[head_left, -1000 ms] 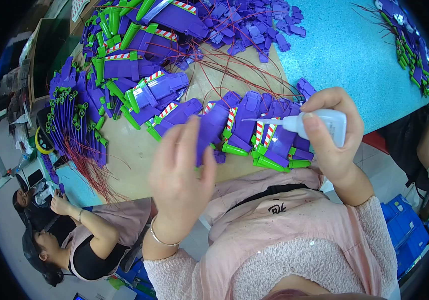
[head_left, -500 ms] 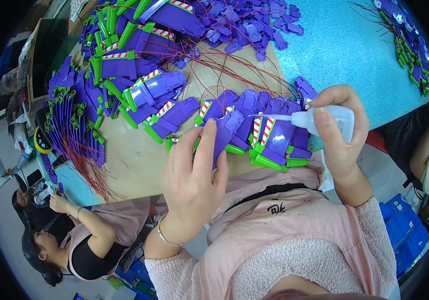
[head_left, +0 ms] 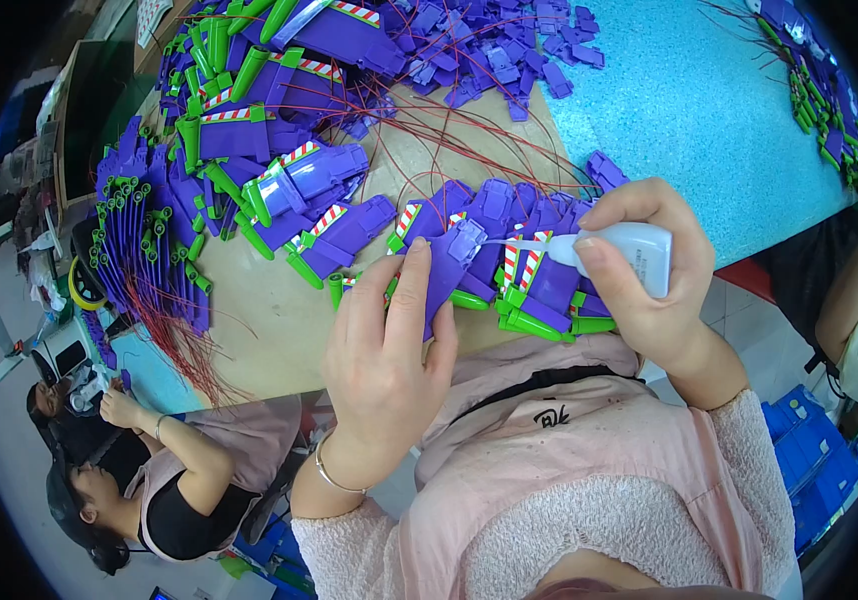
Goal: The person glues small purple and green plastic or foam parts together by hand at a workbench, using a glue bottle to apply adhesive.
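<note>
Purple panel (head_left: 458, 255) jutting from left fingers (head_left: 410, 290), white bottle (head_left: 648, 250) in right fingers (head_left: 601, 264)

The bottle (head_left: 644, 250) has moved left, seemingly touching the purple piece (head_left: 451, 258).

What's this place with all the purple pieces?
Probably an assembly workshop: purple and green plastic parts lie heaped on the tan tabletop, thin red wires trail among them, and the right hand holds a translucent white squeeze bottle.

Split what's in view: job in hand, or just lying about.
Job in hand:
purple plastic piece, left hand
thin-nozzled squeeze bottle, right hand
probably the purple-and-green wing-shaped pieces and red wires

Lying about, apparently:
blue plastic bins
yellow-edged round object
</note>
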The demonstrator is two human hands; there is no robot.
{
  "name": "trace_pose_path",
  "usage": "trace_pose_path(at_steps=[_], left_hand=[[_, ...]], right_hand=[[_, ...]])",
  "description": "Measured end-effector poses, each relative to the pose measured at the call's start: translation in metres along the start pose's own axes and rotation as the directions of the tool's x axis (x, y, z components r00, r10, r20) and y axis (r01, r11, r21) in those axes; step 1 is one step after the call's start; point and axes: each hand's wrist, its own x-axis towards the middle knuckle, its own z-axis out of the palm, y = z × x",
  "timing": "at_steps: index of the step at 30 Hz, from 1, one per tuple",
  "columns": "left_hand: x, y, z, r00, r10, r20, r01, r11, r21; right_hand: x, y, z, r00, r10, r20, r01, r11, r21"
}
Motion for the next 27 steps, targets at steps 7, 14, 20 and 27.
trace_pose_path(at_steps=[7, 14, 20, 27], left_hand=[[0.001, 0.003, 0.001, 0.99, 0.118, -0.077, -0.103, 0.979, 0.174], [0.0, 0.004, 0.003, 0.983, 0.16, -0.085, -0.133, 0.957, 0.258], [0.013, 0.02, 0.011, 0.999, 0.021, 0.04, -0.021, 1.0, 0.003], [-0.009, -0.02, -0.019, 0.982, -0.009, 0.19, -0.012, 0.994, 0.11]], right_hand=[[0.0, -0.003, -0.002, 0.999, 0.013, -0.045, -0.007, 0.993, 0.121], [0.003, -0.001, -0.004, 0.999, -0.048, -0.008, 0.048, 0.999, 0.005], [-0.004, -0.001, -0.01, 0.993, 0.057, -0.107, -0.049, 0.996, 0.07], [-0.002, 0.01, -0.012, 0.991, 0.022, -0.13, -0.003, 0.99, 0.144]])
